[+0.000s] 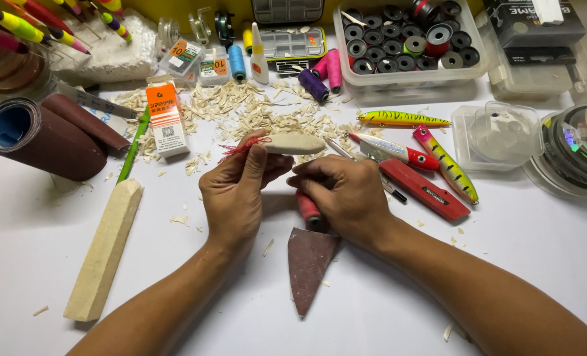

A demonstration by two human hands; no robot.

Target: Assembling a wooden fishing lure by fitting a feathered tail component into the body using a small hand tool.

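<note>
Sandpaper (308, 264), a dark triangular scrap, lies nearest on the white table (537, 250), its top edge tucked under the right hand. That right hand (346, 198) is closed around a red thread spool (307, 207), which pokes out below the fist. Just beside it, the left hand (235, 191) pinches a carved pale wooden lure body (292, 143) between thumb and fingers, with a tuft of red thread (241, 148) gathered at its tail end. A squared wooden block (105, 250) lies to the left. Farther back are wood shavings (241, 112), painted fishing lures (415, 148), a red utility knife (425, 191), a sandpaper roll (39, 138) and a clear bin of black spools (409, 43). As I judge it, the pinch is shallow, so a hard tug on the thread could twist the body loose or slacken the wrap.
</note>
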